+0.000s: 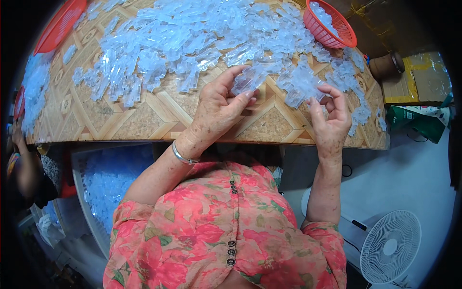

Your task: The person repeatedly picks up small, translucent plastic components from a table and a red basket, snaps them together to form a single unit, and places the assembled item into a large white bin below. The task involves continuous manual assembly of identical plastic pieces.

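Over the table's near edge, my left hand (216, 106) grips a clear plastic piece (248, 79) between thumb and fingers. My right hand (332, 118) is closed in a pinch, its fingertips at the edge of a cluster of clear plastic pieces (299, 83). Whether those fingertips hold one of the pieces is hard to make out. Beyond both hands, a wide heap of similar flat, transparent pieces (192, 36) spreads over the wood-patterned tabletop (166, 118).
Red plastic baskets stand at the far right (332, 29) and far left (60, 26); the right one holds clear pieces. Below the table, a pale bin (79, 180) contains more pieces. A white fan (391, 246) is at lower right. Another person's arm (26, 168) shows at left.
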Demonstrator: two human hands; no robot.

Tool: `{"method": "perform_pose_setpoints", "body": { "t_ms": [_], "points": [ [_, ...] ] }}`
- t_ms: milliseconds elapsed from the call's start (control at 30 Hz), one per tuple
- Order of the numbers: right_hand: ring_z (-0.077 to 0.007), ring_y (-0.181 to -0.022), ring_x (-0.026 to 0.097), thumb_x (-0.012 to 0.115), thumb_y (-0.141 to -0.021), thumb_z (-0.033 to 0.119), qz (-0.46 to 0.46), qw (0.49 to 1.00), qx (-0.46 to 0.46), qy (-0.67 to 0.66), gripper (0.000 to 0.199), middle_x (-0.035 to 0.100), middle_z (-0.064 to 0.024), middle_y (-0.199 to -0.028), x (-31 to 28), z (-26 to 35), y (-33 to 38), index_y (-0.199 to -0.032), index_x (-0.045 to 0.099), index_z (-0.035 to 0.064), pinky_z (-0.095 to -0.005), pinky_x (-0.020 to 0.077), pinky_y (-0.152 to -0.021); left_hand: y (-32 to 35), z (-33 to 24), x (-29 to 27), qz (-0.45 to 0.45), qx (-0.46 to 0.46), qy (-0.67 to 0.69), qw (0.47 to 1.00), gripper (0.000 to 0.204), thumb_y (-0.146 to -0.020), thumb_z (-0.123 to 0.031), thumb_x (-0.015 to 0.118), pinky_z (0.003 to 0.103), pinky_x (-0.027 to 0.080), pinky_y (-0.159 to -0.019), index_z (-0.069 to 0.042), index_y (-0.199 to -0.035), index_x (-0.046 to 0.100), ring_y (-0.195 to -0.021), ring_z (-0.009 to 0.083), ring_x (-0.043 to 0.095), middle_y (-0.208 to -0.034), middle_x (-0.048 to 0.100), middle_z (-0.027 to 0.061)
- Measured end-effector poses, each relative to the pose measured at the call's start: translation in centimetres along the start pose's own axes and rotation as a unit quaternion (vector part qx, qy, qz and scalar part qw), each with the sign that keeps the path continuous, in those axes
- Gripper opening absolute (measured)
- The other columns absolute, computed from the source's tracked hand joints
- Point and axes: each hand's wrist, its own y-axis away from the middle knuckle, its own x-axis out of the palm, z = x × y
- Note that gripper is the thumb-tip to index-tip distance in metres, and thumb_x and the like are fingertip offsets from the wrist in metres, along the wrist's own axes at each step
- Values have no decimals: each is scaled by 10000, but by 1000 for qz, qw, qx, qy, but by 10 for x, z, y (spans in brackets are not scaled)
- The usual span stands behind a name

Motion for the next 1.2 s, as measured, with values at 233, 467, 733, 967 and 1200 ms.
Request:
{"method": "perform_pose_setpoints", "body": {
  "t_ms": [233, 467, 733, 967, 1200],
  "points": [
    [-243, -860, 624, 723, -732, -88, 65, 936, -238, 251, 379, 609, -128, -1107, 16, 7, 30, -1075, 686, 67, -360, 534, -785, -1, 7, -3, -9, 19, -2, 1000, 546, -940, 26, 622, 306, 565, -936, 46, -1444, 413, -1073, 179, 672, -1188, 663, 150],
    [-276, -953, 625, 758, -716, -32, 154, 956, -165, 186, 465, 603, -114, -1146, 22, 11, 37, -1160, 688, 89, -385, 514, -852, -1, 8, -2, -21, 19, 23, 999, 528, -947, 32, 608, 311, 569, -938, 52, -1438, 415, -1060, 190, 678, -1196, 655, 164],
    [-342, -1217, 538, 761, -732, 74, 233, 926, -209, 211, 616, 562, -146, -1341, 32, 18, 1, -1318, 573, 68, -437, 432, -1035, 0, 1, -3, -38, 26, 30, 998, 484, -975, 9, 585, 310, 574, -937, 47, -1431, 428, -1085, 196, 671, -1220, 645, 163],
    [-354, -1218, 527, 778, -719, 97, 304, 911, -198, 197, 626, 556, -147, -1358, 33, 19, -9, -1307, 570, 44, -448, 422, -1042, -1, 4, -5, -34, 20, 53, 998, 466, -988, -10, 578, 304, 572, -938, 45, -1429, 436, -1091, 198, 669, -1230, 646, 160],
    [-360, -1210, 526, 794, -720, 115, 292, 914, -189, 209, 609, 571, -148, -1318, 32, 17, -6, -1285, 579, 46, -449, 423, -1030, -1, 5, -5, -31, 3, 71, 997, 445, -1015, -62, 552, 302, 574, -934, 31, -1437, 445, -1084, 191, 672, -1237, 648, 158]
  ]
}}
